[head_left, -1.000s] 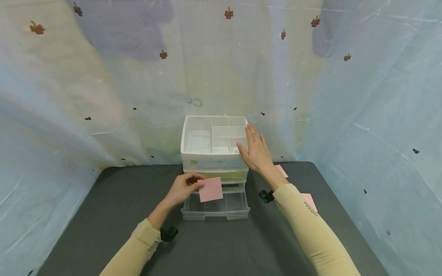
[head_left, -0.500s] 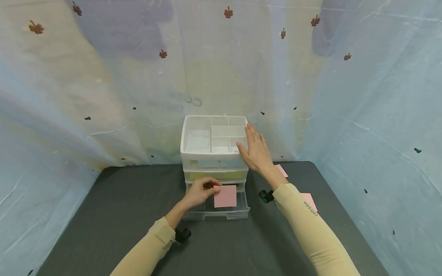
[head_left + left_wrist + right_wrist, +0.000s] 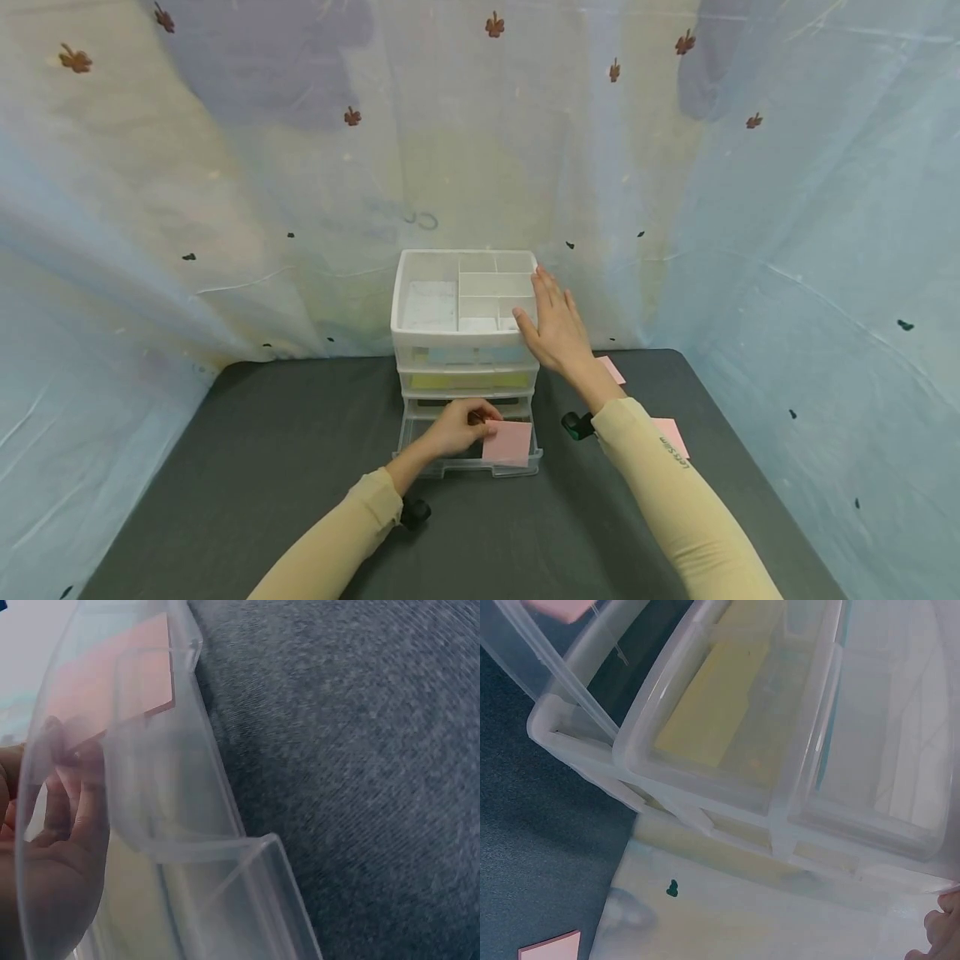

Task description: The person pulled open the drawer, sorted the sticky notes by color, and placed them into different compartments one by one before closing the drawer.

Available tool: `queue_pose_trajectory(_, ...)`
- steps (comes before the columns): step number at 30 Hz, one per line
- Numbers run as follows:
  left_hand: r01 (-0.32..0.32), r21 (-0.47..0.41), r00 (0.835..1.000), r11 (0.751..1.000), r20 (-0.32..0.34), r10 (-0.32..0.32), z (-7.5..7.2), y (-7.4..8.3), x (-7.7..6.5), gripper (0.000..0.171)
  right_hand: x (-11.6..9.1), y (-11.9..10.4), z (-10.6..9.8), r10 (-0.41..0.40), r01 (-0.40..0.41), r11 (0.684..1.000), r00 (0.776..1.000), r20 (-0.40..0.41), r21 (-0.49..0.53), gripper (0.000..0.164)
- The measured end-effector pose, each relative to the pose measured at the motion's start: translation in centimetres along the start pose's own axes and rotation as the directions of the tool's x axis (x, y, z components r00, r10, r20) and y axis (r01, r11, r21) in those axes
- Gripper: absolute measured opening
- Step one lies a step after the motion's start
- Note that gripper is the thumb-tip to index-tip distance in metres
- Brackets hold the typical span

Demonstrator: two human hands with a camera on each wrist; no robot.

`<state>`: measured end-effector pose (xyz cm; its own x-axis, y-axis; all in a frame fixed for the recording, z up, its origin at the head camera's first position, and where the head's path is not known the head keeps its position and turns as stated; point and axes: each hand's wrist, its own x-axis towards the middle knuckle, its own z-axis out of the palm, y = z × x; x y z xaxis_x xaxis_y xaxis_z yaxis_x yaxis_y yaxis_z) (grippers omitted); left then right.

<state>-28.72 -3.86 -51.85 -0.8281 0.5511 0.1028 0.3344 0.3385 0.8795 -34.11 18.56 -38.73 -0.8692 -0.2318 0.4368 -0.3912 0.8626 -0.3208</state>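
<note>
My left hand pinches a pink sticky note pad by its left edge. Hand and pad are over the pulled-out clear bottom drawer, near its right side. In the left wrist view the pad and the fingers show through the drawer's clear front wall. My right hand rests with straight fingers against the upper right side of the white drawer organizer. Only the fingertips of that hand appear in the right wrist view.
Two more pink sticky note pads, one farther back and one nearer, lie right of the organizer on the dark table. The middle drawer holds something yellow and is closed. A patterned curtain hangs behind.
My left hand has moved right and toward me, lowering the pink sticky note pad from in front of the organizer to the open drawer's right side. The right hand has stayed put.
</note>
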Motion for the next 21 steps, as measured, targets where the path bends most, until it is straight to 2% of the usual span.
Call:
queue_pose_trajectory(7,0.029,-0.023,1.000,0.999,0.005,-0.029,0.25,-0.32,0.30,0.015,-0.09,-0.19,-0.16,0.001,-0.001,1.000,1.000,0.000,-0.003,0.074)
queue_pose_trajectory(12,0.042,-0.002,0.999,0.999,-0.012,-0.042,0.24,-0.58,0.49,0.016,-0.11,-0.21,-0.20,-0.003,0.003,1.000,1.000,-0.006,0.004,0.074)
queue_pose_trajectory(17,0.037,0.077,0.998,0.996,-0.053,-0.032,0.42,-0.63,0.62,0.019,-0.07,-0.14,-0.14,-0.006,0.006,1.000,1.000,-0.011,0.004,0.073)
queue_pose_trajectory(21,0.054,0.165,0.997,0.985,-0.069,-0.043,0.56,-0.43,0.59,0.025,-0.10,-0.11,-0.07,-0.008,0.008,1.000,1.000,-0.011,-0.004,0.074)
